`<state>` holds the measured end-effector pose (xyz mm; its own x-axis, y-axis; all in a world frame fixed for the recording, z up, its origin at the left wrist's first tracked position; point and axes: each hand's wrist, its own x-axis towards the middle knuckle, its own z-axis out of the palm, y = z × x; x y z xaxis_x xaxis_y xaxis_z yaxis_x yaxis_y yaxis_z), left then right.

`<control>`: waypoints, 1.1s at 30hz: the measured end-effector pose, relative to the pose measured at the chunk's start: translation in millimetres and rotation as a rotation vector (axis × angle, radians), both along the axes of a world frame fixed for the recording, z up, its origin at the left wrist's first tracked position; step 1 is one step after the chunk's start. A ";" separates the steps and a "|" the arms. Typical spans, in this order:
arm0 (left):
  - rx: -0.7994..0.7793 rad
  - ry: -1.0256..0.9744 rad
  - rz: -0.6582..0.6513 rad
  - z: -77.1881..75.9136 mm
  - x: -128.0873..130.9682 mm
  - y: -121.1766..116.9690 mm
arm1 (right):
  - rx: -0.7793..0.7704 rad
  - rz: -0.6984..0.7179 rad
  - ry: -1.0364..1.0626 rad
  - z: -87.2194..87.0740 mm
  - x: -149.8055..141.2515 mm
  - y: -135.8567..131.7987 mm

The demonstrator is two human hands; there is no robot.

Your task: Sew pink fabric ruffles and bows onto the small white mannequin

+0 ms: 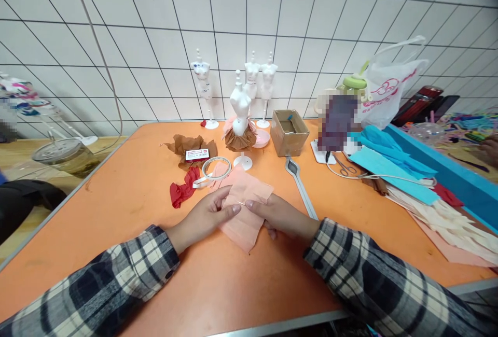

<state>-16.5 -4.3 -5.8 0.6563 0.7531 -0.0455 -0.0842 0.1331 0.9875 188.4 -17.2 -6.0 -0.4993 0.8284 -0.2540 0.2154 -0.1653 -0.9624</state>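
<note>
Both hands hold a sheet of thin peach crepe paper point(247, 223) above the orange table. My left hand point(212, 212) grips its left side, thumb on top. On the right side my right hand point(280, 215) pinches the sheet, its thumb pressed near the middle by a small pale sliver I cannot make out. Just beyond the paper lies a roll of tape point(205, 169), over more peach paper. Behind that stands a small white dress form point(240, 101) wearing a gathered brown paper skirt point(238, 141). Crumpled red paper point(181, 192) rests to the left.
Brown paper point(181, 146) with a small box point(197, 155) lies back left. More dress forms point(202, 80) stand by the tiled wall. Rightward are a cardboard box point(290, 140), a grey strap-like strip point(301, 189), scissors point(346, 169), a phone on a stand, and blue paper point(397, 171). Another person's hand shows far right.
</note>
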 end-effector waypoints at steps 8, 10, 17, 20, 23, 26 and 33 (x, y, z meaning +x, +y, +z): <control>-0.007 -0.007 0.002 -0.6 -1.8 -0.5 | -0.034 0.012 -0.039 0.6 0.5 1.1; -0.011 0.016 -0.025 0.2 -1.1 -1.6 | -0.056 0.001 -0.078 1.9 -0.3 0.7; 0.011 0.033 -0.021 -1.2 0.4 -2.5 | -0.072 -0.038 -0.090 5.0 -4.6 -0.9; 0.012 0.001 -0.041 -2.1 0.9 -2.3 | -0.032 -0.025 -0.050 4.1 -5.2 -1.0; 0.027 -0.007 -0.046 -1.8 0.7 -2.9 | 0.018 -0.018 0.010 3.3 -4.9 -1.6; -0.012 -0.023 -0.063 -0.7 -0.4 -3.5 | 0.027 -0.030 0.019 5.0 -4.1 -2.7; -0.052 -0.080 0.012 -2.5 -3.5 -0.4 | -0.094 -0.045 0.102 8.6 -3.6 -1.0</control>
<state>-19.9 -4.8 -8.4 0.6502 0.7590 -0.0330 -0.1644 0.1829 0.9693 184.8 -18.2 2.6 -0.4891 0.8257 -0.2810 0.1073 -0.2627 -0.9589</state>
